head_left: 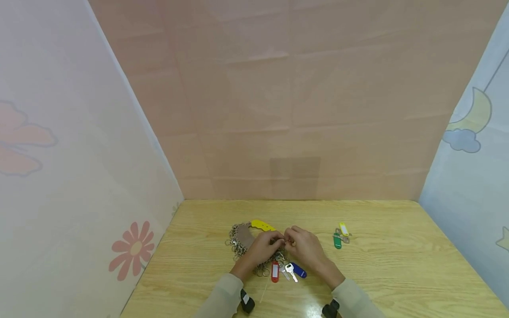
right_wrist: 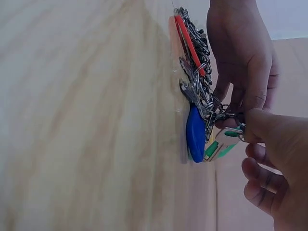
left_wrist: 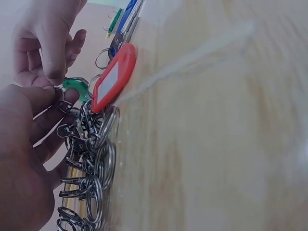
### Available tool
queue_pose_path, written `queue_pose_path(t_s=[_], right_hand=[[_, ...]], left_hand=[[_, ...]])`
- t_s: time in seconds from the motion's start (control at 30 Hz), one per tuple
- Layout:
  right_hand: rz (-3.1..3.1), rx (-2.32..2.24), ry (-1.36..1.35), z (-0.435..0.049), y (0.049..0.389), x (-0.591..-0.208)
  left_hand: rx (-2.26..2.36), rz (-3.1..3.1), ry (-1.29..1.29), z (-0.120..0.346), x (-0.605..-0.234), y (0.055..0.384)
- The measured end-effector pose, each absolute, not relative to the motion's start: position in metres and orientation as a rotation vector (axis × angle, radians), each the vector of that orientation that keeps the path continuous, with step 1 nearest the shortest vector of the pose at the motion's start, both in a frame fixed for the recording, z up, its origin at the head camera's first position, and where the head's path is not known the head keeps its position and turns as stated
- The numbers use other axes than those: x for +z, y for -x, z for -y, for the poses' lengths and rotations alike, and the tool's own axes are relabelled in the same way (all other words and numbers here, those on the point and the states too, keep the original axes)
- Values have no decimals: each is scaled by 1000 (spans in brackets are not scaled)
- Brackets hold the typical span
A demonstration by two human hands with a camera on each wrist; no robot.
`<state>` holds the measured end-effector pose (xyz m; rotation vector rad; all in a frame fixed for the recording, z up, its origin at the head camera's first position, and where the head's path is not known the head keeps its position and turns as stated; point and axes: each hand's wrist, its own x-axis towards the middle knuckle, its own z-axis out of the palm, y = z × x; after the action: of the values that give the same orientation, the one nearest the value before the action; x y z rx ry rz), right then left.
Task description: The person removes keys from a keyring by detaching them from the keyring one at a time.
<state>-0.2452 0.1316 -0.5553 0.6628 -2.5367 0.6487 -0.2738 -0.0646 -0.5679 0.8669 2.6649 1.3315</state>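
We note: left hand pinches a clasp, presumably steadying it for the right hand, which pinches a ring beside it. Bunch of clasps and rings lies on the table, partly beneath the left hand.

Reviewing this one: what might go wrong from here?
The small ring might slip, since the right hand seems to pinch only a little of it. The clasp at the left hand could snag on the bunched rings beside it. Either hand might knock the red tag or blue tag, both lying close by.
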Motion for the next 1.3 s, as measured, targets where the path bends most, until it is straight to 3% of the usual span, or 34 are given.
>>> queue_pose_path(t_s=[0.23, 0.6, 1.3], right_hand=[[2544, 625, -690, -131, 247, -555], [2723, 809, -420, -124, 244, -552], [2767, 852, -423, -122, 244, -550]], left_hand=[[1389, -2659, -874, 66, -567, 275], [1439, -2638, -846, 67, -568, 276], [1478, -2601, -748, 66, -566, 276]])
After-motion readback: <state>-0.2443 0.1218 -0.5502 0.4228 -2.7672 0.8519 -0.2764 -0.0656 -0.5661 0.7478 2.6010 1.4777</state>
